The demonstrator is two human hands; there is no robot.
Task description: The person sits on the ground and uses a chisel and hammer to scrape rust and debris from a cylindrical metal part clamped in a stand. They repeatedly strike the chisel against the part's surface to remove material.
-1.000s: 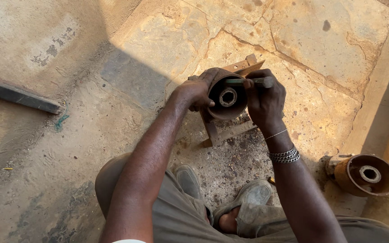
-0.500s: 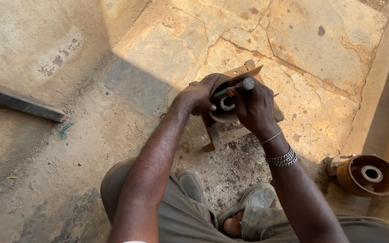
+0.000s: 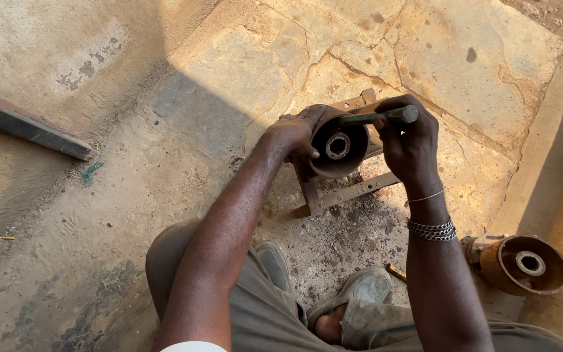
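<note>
Your left hand (image 3: pixel 292 135) wraps its fingers around the rim of the rusty round metal drum (image 3: pixel 337 145), which lies on a small rusty angle-iron frame (image 3: pixel 346 193). Your right hand (image 3: pixel 409 140) closes tightly on a dull grey metal rod (image 3: pixel 378 117), just above the drum's hollow hub.

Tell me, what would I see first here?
Two hands in the middle: the left hand steadies a rusty drum on a metal frame, and the right hand grips a rod across its rim. Another drum lies at the right edge.
</note>
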